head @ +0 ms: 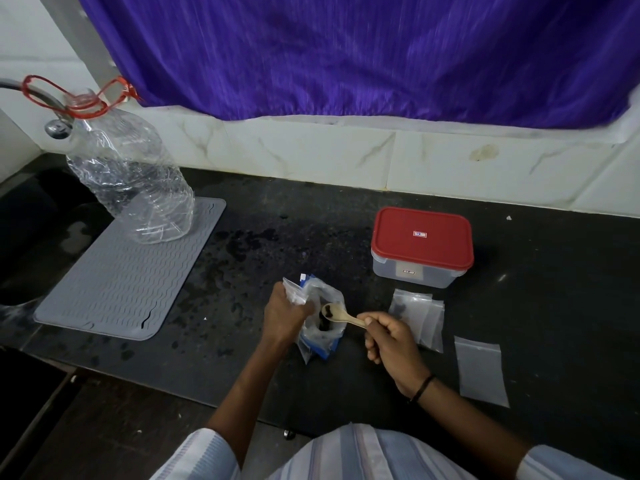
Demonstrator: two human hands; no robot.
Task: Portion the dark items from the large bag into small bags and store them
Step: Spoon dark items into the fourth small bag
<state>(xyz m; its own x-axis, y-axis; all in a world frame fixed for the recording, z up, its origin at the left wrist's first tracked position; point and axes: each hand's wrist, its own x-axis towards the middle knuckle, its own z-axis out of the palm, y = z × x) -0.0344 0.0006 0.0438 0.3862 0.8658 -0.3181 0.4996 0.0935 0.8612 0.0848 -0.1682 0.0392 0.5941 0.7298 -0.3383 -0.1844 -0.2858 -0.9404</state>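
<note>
On the black counter stands the large clear bag [322,341] with blue print, its mouth open and dark items inside. My left hand [284,315] grips a small clear bag [294,291] beside the large bag's mouth. My right hand [391,341] holds a wooden spoon [341,315] by its handle; its bowl carries dark items and hovers over the large bag's opening. A stack of small bags [420,315], one with dark items showing through, lies right of my right hand. One empty small bag [481,370] lies flat further right.
A clear box with a red lid [422,245], lid on, stands behind the small bags. A grey ribbed mat [128,271] lies at the left with a large clear plastic bottle [128,178] on its far end. A sink and tap are at far left; the counter's front edge is near my body.
</note>
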